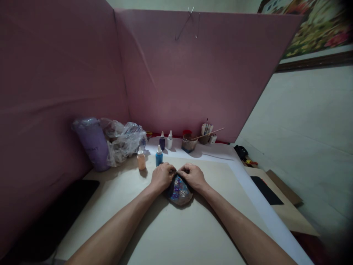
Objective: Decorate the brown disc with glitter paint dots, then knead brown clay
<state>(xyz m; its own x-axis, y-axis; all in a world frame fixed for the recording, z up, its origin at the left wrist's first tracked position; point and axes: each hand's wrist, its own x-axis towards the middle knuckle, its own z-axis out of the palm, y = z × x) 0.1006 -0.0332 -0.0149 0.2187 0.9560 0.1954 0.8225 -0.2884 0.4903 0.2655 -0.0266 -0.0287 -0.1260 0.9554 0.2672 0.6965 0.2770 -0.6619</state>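
On the pale sheet in front of me lies a grey-brown stone [180, 198], its upper face covered with shiny blue, purple and silvery patches. My left hand [164, 174] grips its far left side with curled fingers. From the far right, my right hand [192, 176] holds it the same way, thumb and fingers bent inward. The fingertips of both hands nearly meet at the stone's far end, and they partly cover it. A blue paint bottle [159, 156] stands just beyond my left hand, with a peach paint bottle [141, 159] to its left.
Farther back stand a dark purple bottle [162, 141], a white bottle [170, 140], a cup [189, 144] with a brush across it, and a brush holder [205, 134]. A purple tumbler [93, 145] and crumpled plastic bag [124, 141] are at left. Pink panels [193, 73] enclose the back and left.
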